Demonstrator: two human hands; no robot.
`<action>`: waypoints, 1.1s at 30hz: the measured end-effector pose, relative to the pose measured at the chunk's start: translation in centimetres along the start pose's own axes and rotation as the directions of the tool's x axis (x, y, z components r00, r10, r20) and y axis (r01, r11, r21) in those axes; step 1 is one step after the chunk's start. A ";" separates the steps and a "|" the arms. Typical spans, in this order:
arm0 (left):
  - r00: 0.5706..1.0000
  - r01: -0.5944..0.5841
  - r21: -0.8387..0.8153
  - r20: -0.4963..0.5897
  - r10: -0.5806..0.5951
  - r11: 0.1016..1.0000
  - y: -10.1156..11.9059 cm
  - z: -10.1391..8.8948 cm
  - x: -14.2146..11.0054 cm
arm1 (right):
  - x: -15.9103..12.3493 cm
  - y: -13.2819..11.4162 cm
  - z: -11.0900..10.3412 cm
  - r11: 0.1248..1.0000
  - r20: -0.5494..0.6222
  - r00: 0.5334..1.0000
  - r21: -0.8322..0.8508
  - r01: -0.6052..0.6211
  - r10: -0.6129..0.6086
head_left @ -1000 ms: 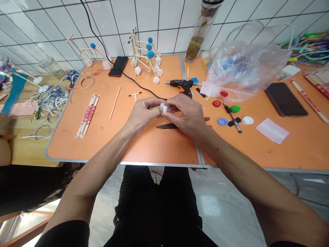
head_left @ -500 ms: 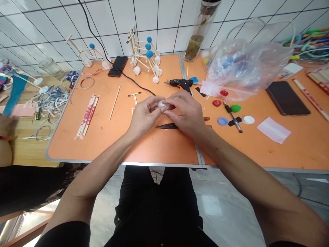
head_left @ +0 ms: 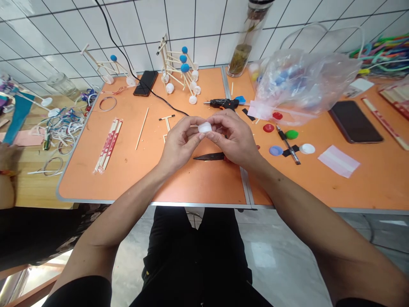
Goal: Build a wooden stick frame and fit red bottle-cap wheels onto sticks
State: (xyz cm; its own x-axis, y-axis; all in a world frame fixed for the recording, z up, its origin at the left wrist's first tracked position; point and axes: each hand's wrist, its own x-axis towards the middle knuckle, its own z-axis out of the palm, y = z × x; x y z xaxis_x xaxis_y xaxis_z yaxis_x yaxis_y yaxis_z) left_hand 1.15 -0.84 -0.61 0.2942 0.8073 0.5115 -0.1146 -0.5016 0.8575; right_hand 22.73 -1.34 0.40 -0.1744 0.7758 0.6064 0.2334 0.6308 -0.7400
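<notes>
1. Orange table (head_left: 150, 183), metal-edged, bearing everything below.
2. Clear plastic bag (head_left: 306, 85), holding coloured pieces, right of the hands.
3. Black hot glue gun (head_left: 222, 102), lying just beyond the hands.
4. Left hand (head_left: 180, 143) and right hand (head_left: 234, 136), both curled, fingertips meeting and pinching one small item together above the table.
5. Dark pointed blade (head_left: 207, 157), lying on the table under the right hand; its far end is hidden.
6. White plastic cap (head_left: 205, 127), held between both hands' fingertips. It is judged light, stiff and somewhat slippery, and is best gripped by its rim.
</notes>
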 end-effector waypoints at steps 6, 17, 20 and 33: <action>0.997 0.072 0.066 0.022 -0.074 0.995 0.8 -0.2 0.3 | 0.0 -0.3 -0.3 0.995 0.018 0.996 0.049 -0.085 0.084; 0.998 0.053 0.008 -0.046 -0.053 0.999 1.6 0.6 -0.1 | -0.5 -1.2 0.3 0.988 0.021 0.994 0.103 -0.111 0.109; 0.992 0.100 0.022 -0.078 -0.098 0.995 1.9 0.8 0.1 | -0.3 -1.5 0.4 0.972 0.040 0.988 0.177 -0.157 0.152; 0.995 0.094 0.105 0.017 -0.096 0.990 1.5 0.7 -0.2 | 0.1 -1.9 0.0 0.955 0.011 0.982 0.231 -0.187 0.189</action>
State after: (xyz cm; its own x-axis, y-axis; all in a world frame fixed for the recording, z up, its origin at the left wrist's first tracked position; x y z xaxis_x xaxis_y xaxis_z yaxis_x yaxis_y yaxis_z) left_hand 1.55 -1.97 0.51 0.3203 0.8464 0.4254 0.0137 -0.4532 0.8913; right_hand 22.31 -2.47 1.90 -0.1381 0.8812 0.4521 0.0340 0.4604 -0.8870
